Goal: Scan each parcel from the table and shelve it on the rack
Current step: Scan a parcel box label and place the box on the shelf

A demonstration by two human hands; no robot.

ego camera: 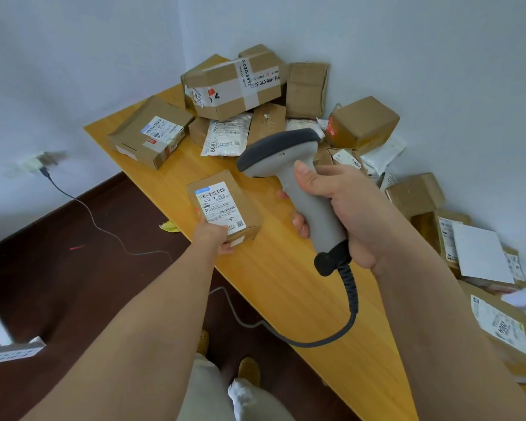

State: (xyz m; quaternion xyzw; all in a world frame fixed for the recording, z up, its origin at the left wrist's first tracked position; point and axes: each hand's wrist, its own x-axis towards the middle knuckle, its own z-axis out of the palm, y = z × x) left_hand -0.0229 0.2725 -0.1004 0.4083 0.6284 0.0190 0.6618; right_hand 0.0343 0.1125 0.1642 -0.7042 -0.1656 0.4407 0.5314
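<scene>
My left hand [213, 238] grips the near end of a small brown parcel [225, 205], its white barcode label facing up, held over the left edge of the wooden table [286, 284]. My right hand [343, 211] grips the handle of a grey barcode scanner [289, 165]. The scanner's dark head sits above and to the right of the parcel and points away from me. A coiled grey cable hangs from the handle's base. The rack is out of view.
Several cardboard parcels and white mailer bags are piled at the table's far corner [237, 86] and along the right wall [468, 238]. A flat labelled box [152, 132] lies at the left end. A wall socket [35, 162] with a cord sits above the dark floor.
</scene>
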